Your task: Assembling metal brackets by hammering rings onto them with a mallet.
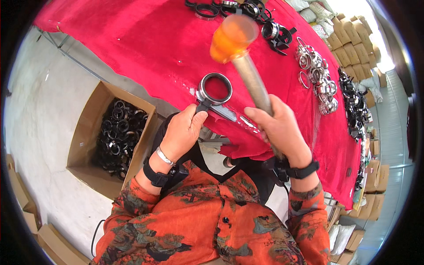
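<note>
Near the front edge of the red-covered table (150, 57), my left hand (182, 132) pinches the short black handle of a round ring part (229, 93), black with a silver metal band. The ring lies over a flat grey metal bar (224, 112) at the table edge. My right hand (282, 128) is wrapped round the shaft of a mallet (251, 77). Its translucent orange head (229, 39) is raised above the table, beyond the ring, and is blurred by motion.
Black ring parts (251, 11) lie at the table's far side. Loose silver rings (319, 75) are heaped at the right, with more black parts (353, 106) along the right edge. An open cardboard box (84, 145) full of black rings stands on the floor at left. Stacked cartons (353, 42) are behind.
</note>
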Demonstrator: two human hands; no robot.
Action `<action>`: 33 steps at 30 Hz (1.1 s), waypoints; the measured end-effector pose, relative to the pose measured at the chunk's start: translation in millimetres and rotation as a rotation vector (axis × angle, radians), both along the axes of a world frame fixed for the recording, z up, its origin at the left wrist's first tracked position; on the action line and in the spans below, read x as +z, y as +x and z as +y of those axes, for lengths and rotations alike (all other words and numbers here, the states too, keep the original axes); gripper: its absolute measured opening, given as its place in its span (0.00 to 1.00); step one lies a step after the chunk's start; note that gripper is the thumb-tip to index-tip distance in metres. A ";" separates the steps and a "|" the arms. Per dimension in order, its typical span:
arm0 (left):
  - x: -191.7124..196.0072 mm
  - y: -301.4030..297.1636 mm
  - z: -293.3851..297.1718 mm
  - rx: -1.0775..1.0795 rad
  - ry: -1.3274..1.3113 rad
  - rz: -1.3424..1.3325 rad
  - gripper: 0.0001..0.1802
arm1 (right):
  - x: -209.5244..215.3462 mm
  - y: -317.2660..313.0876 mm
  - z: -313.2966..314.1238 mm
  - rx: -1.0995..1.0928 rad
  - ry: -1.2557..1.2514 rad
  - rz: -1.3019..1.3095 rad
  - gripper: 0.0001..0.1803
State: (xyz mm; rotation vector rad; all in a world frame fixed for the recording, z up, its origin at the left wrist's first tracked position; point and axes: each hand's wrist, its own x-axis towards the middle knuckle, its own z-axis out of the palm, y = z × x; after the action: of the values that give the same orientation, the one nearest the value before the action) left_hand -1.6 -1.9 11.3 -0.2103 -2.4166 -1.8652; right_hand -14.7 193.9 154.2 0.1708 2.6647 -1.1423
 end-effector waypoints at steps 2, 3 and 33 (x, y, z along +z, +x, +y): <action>-0.3 2.6 -0.2 0.000 0.022 -0.023 0.19 | 13.3 6.1 -1.2 0.011 -0.058 0.063 0.20; -1.5 3.0 -1.9 0.003 0.004 -0.034 0.19 | 15.6 9.2 -2.8 0.013 -0.120 0.132 0.19; -1.9 -2.6 -0.5 -0.008 -0.061 0.024 0.21 | -24.6 -8.0 6.3 0.323 0.216 0.188 0.23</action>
State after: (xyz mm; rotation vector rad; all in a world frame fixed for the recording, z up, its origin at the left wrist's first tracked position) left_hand -4.2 -2.4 9.4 -0.2446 -2.4622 -1.7837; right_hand -22.7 200.2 129.6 -0.3363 2.8366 -0.8050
